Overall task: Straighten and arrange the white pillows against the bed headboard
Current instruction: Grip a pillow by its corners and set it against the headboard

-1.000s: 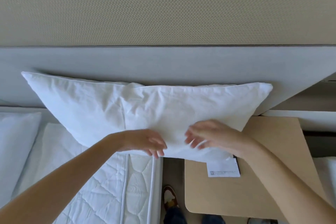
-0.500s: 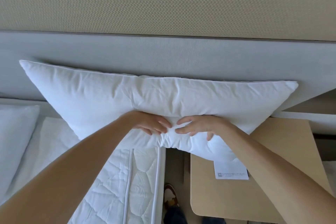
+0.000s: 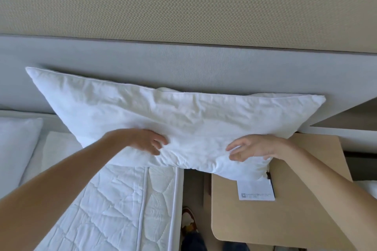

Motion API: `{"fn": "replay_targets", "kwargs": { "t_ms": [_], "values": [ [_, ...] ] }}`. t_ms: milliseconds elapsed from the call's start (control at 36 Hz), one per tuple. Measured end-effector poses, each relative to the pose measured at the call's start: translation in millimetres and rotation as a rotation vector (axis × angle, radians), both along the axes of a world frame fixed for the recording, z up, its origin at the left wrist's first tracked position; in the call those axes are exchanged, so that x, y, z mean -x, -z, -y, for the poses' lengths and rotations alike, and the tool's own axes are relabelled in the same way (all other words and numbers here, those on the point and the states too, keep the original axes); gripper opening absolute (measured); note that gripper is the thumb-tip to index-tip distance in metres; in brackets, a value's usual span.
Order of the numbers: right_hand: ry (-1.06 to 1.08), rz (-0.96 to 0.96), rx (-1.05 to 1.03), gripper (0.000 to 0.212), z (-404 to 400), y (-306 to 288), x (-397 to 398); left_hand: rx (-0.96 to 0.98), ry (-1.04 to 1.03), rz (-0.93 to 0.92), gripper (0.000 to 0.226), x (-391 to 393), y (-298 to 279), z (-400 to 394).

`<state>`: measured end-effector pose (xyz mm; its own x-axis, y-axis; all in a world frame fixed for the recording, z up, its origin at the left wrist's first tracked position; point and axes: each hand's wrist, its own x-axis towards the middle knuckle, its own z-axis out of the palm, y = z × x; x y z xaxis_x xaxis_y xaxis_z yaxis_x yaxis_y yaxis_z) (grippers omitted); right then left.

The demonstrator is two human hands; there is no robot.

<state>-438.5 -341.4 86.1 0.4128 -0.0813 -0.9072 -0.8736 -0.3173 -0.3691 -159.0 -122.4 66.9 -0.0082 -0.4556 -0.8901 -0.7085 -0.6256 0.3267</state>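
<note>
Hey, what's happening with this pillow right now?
A person is working a big white pillow that leans against the grey headboard. The left hand and right hand both rest on its lower edge, fingers loosely spread. The pillow sits crooked: its right end hangs past the mattress over the wooden bedside table, partly covering a white card. A second pillow lies at the far left.

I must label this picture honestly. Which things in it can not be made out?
Head view only:
- Card print: too small to read.
- Dark item under it: mostly hidden by the card.
- Second pillow: cut by the left edge.
- Right hand and left hand grip: fingers blurred.
</note>
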Motion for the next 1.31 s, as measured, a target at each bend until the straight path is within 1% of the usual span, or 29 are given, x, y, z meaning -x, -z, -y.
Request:
{"fn": "replay_targets", "kwargs": {
  "t_ms": [83,139,222,278,389,500,583,639,694,806,889,1028,1083,1167,1250,1306],
  "values": [
    [-0.119,0.001,-0.013,0.059,-14,-4,-6,0.005,0.128,0.038,0.048,18,-9,4],
    [-0.151,0.042,-0.034,0.056,-25,-10,-18,-0.004,0.146,-0.03,0.043,28,-17,13],
    [-0.109,0.175,-0.065,0.05,-36,-20,-42,0.012,-0.006,-0.224,0.043,39,-33,30],
    [-0.043,0.256,-0.067,0.05,-36,-26,-56,0.047,-0.118,-0.304,0.045,37,-42,41],
    [0.151,0.301,-0.093,0.055,-15,-26,-63,0.081,-0.3,-0.335,0.045,12,-48,53],
    [0.281,0.307,-0.161,0.05,7,-25,-52,0.156,-0.459,-0.332,0.038,-17,-52,45],
    [0.331,0.304,-0.152,0.038,18,-26,-43,0.208,-0.52,-0.288,0.036,-28,-57,33],
    [0.347,0.307,-0.138,0.031,21,-28,-36,0.241,-0.518,-0.271,0.038,-30,-60,24],
    [0.34,0.322,-0.114,0.029,19,-32,-30,0.282,-0.504,-0.254,0.038,-28,-63,17],
    [0.297,0.331,-0.067,0.034,9,-47,-22,0.345,-0.529,-0.205,0.034,-16,-70,3],
    [0.309,0.335,-0.036,0.033,3,-59,-13,0.374,-0.63,-0.194,0.032,-4,-78,-8],
    [0.353,0.332,0.059,0.046,-9,-79,1,0.441,-0.762,-0.126,0.037,18,-95,-26],
    [0.343,0.322,0.114,0.048,-14,-88,6,0.482,-0.857,-0.088,0.032,28,-103,-31],
    [0.3,0.317,0.282,0.05,-21,-97,15,0.547,-0.973,0.004,0.022,45,-118,-35],
    [0.331,0.336,0.445,0.049,-28,-102,26,0.614,-0.913,0.214,0.023,67,-133,-35],
    [0.351,0.39,0.542,0.048,-38,-108,34,0.711,-0.874,0.343,0.024,85,-145,-39]
  ]
}}
